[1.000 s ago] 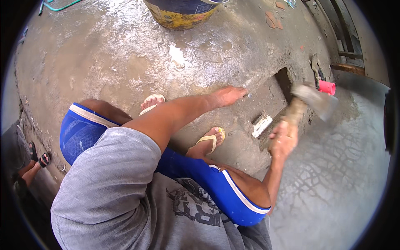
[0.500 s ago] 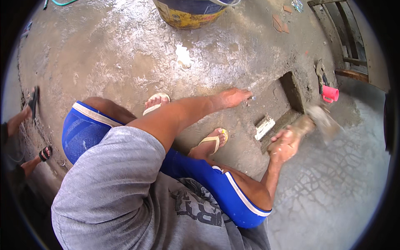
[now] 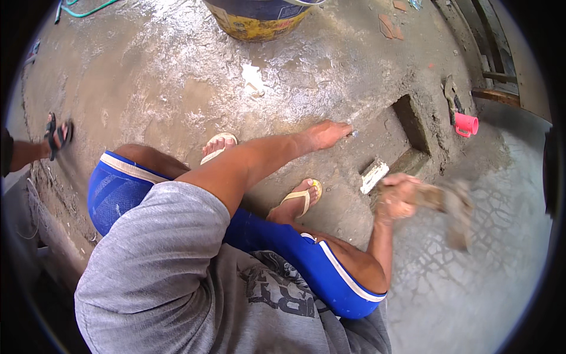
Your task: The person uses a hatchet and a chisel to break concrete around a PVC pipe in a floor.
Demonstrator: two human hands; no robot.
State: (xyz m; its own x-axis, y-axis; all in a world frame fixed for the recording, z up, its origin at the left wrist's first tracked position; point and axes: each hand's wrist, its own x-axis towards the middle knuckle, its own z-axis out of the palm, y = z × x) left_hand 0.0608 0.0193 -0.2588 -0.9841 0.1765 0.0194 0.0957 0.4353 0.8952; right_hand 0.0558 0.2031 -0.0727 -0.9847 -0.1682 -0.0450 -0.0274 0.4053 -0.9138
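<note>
My left hand [image 3: 330, 134] is stretched out to the wet mud floor, fingers extended, with a tiny pale bit by their tips. In my right hand [image 3: 397, 196] is the handle of a muddy hand tool [image 3: 457, 216]; its wide head is smeared by motion, so its kind is unclear. The head hangs over the grey floor on the right. A rectangular hole [image 3: 411, 125] with straight walls is cut into the mud just beyond the right hand. At its near left corner lies a white-sided block [image 3: 375, 176], close to the right fingers.
A pink mug [image 3: 466, 124] stands past the hole, beside a dark-handled tool [image 3: 450, 94]. A blue and yellow bucket [image 3: 256, 22] is at the far middle. Another person's sandalled foot [image 3: 58, 139] stands at the left. Broken tile pieces [image 3: 389, 28] lie far right, near a wooden frame [image 3: 501, 94].
My right hand has shifted slightly left, and the tool's head has swung down toward me. My left hand stays nearly in place. The other person's feet at the left have moved.
</note>
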